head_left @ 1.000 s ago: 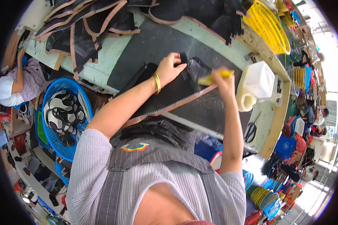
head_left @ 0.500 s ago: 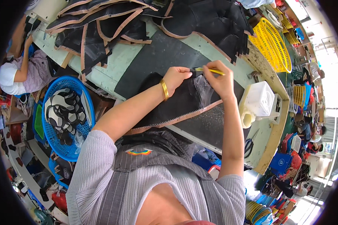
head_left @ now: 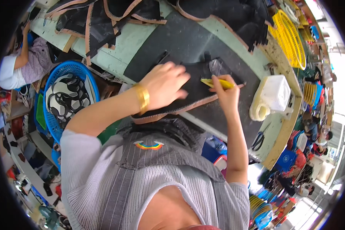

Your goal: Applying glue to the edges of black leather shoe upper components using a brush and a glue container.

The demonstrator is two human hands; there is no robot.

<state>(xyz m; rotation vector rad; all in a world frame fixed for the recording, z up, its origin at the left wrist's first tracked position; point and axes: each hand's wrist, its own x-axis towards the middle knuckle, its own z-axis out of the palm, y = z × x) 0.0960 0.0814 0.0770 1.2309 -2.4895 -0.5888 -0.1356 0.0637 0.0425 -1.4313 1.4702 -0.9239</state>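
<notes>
A black cut piece (head_left: 191, 86) with a tan zigzag-edged border lies on the dark mat (head_left: 191, 36) in front of me. Over its left part is my left hand (head_left: 165, 87), a little blurred, its fingers apart and holding nothing. My right hand (head_left: 227, 92) is closed on a slim yellow tool (head_left: 207, 82), whose kind I cannot make out; its pale end points left across the piece. Just above that hand, a shiny patch (head_left: 216, 66) and a small dark tab (head_left: 207, 56) show on the piece's upper edge.
Right of the mat stand a white plastic container (head_left: 274, 92) and scissors (head_left: 259, 140). More black pieces (head_left: 234, 19) lie at the back. A yellow basket (head_left: 289, 38) is beyond the table's rim. At left, a blue basket (head_left: 57, 126) holds black-and-white parts; a person (head_left: 30, 61) sits behind it.
My left hand has let go of the piece's upper edge and moved nearer me, fingers spreading. The right hand has come down slightly with the yellow tool. The whole view has shifted a little.
</notes>
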